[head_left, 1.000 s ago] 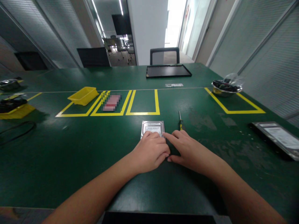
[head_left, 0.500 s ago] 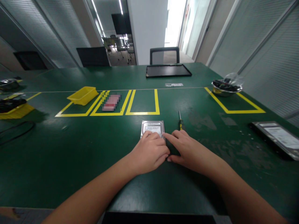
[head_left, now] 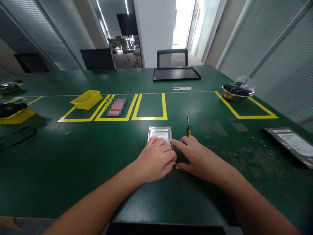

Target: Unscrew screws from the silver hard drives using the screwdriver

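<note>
A silver hard drive [head_left: 158,131] with a white label lies on the green table in front of me. My left hand [head_left: 157,160] covers its near end, fingers curled and thumb pressed against the index finger; what lies under the palm is hidden. My right hand [head_left: 193,155] is beside the drive's right edge, index finger stretched out to touch that edge and thumb apart below. Just beyond the right hand rests a screwdriver [head_left: 189,127] with a black and yellow handle, its shaft pointing away from me.
A larger hard drive [head_left: 293,143] lies at the right. Behind it stands a metal bowl [head_left: 238,96] of dark parts. Yellow tape [head_left: 149,118] marks areas farther back, near a yellow tray [head_left: 86,100] and a blurred pinkish object [head_left: 116,107]. A black-framed panel [head_left: 176,74] lies at the back.
My left hand has shifted very slightly left, widening the gap to the right thumb a little. The drive, screwdriver and right hand look almost unchanged.
</note>
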A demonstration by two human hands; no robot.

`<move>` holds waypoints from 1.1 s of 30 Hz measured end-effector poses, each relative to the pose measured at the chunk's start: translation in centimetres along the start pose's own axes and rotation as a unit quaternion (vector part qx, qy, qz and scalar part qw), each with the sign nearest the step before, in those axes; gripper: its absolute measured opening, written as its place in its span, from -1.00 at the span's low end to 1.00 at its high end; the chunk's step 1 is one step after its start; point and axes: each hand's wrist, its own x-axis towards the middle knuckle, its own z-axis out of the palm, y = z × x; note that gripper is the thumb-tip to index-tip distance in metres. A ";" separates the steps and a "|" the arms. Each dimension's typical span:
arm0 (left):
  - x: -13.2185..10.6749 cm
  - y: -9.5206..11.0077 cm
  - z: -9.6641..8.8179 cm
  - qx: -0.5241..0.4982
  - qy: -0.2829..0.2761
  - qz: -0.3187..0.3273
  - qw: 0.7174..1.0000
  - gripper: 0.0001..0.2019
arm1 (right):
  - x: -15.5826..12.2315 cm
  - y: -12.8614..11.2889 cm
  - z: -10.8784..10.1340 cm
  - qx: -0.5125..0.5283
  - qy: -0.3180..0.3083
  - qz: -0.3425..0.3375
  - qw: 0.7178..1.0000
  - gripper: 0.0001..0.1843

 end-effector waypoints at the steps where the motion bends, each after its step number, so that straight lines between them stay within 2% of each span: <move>1: 0.0 0.0 0.0 0.001 0.001 0.001 1.000 -0.87 | 0.0 0.0 0.0 -0.001 0.000 -0.001 1.000 -0.44; 15: 0.2 0.6 -0.1 0.005 0.000 -0.024 1.000 -0.90 | 0.0 0.1 0.0 -0.006 -0.001 0.001 1.000 -0.42; 26: 0.3 1.0 0.0 0.011 -0.003 -0.034 0.999 -0.90 | 0.0 -0.1 0.0 -0.005 0.005 -0.002 1.000 -0.31; 33: 0.2 0.9 0.0 0.003 0.008 -0.036 0.999 -0.92 | 0.0 0.0 -0.2 -0.006 0.005 -0.001 1.000 -0.39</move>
